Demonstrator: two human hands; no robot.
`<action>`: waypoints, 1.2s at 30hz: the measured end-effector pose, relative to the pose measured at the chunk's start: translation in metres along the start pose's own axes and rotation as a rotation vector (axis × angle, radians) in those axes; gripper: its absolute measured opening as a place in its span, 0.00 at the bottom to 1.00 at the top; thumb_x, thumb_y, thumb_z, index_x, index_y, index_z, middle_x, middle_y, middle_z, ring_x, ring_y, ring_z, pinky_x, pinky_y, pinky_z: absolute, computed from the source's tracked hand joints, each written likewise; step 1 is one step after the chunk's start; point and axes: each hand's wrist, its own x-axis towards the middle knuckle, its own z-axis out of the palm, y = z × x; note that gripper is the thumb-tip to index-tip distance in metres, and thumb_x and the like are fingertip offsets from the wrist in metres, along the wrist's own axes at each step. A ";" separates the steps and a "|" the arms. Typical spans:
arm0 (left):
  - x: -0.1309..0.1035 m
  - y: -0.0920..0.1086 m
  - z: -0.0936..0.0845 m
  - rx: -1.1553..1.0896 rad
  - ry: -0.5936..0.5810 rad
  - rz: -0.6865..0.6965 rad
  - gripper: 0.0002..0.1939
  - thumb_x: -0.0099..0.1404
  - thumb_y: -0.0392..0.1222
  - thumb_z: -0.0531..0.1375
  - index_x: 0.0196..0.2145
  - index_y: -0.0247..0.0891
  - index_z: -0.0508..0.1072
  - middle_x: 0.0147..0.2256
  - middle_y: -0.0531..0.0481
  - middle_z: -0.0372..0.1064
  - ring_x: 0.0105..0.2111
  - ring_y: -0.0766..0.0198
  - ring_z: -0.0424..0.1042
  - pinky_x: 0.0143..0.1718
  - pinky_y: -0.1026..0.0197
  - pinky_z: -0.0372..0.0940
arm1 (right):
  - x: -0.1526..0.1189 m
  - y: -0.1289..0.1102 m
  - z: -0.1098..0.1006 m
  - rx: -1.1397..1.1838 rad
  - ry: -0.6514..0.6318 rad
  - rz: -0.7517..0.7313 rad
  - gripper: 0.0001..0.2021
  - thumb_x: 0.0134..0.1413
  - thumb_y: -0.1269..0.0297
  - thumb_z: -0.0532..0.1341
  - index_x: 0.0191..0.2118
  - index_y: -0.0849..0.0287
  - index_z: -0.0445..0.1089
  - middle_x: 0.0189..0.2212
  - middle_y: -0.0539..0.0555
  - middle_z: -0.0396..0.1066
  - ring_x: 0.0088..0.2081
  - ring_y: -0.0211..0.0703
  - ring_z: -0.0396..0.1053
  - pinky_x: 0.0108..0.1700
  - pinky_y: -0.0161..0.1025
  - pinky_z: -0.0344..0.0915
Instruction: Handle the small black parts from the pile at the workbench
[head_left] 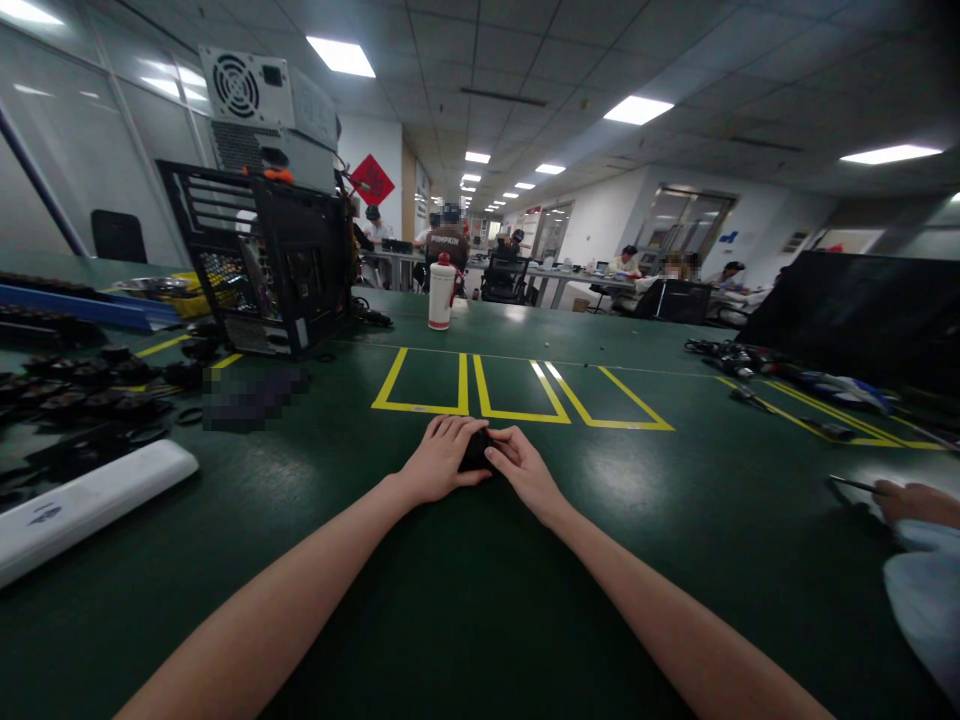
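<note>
A small black object (475, 455) rests at the middle of the green table (480, 600), mostly covered by my fingers, so I cannot make out its kind. My left hand (442, 458) wraps over it from the left, fingers on top and thumb along the near side. From the right, my right hand (523, 470) grips its other end between thumb and fingers. Just beyond my hands, yellow tape (525, 418) marks several boxes on the tabletop.
An open computer case (300, 265) with power supplies on top stands at the left back. A white bottle (441, 295) is behind the tape. Black parts (90, 385) and a long white object (97, 500) lie left. Another person's hand (919, 503) is at the right edge, near cables (750, 370).
</note>
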 end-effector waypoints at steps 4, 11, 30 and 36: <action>0.000 0.000 0.002 -0.002 0.010 -0.007 0.31 0.54 0.52 0.57 0.51 0.42 0.50 0.48 0.45 0.56 0.49 0.55 0.55 0.52 0.48 0.46 | 0.004 0.004 -0.001 -0.028 0.036 -0.009 0.12 0.46 0.66 0.58 0.39 0.56 0.61 0.40 0.51 0.64 0.45 0.39 0.63 0.51 0.41 0.57; 0.000 0.000 0.000 0.005 -0.002 -0.010 0.30 0.54 0.51 0.57 0.51 0.41 0.50 0.48 0.46 0.56 0.48 0.55 0.55 0.52 0.48 0.45 | 0.003 0.004 -0.002 -0.028 -0.021 0.038 0.14 0.45 0.66 0.58 0.41 0.56 0.60 0.42 0.52 0.64 0.45 0.40 0.63 0.49 0.42 0.59; 0.000 0.002 -0.001 0.003 -0.008 -0.020 0.30 0.54 0.50 0.57 0.51 0.41 0.50 0.48 0.46 0.56 0.49 0.55 0.56 0.52 0.48 0.47 | -0.002 0.000 0.001 0.017 -0.037 0.043 0.14 0.44 0.67 0.59 0.40 0.55 0.59 0.40 0.50 0.63 0.44 0.40 0.64 0.47 0.42 0.61; 0.001 0.002 -0.002 -0.001 -0.010 -0.012 0.30 0.54 0.50 0.57 0.52 0.41 0.49 0.48 0.46 0.56 0.49 0.55 0.55 0.52 0.49 0.47 | 0.000 0.000 0.000 -0.063 0.020 0.004 0.13 0.46 0.66 0.57 0.41 0.55 0.60 0.41 0.51 0.62 0.44 0.40 0.64 0.49 0.42 0.59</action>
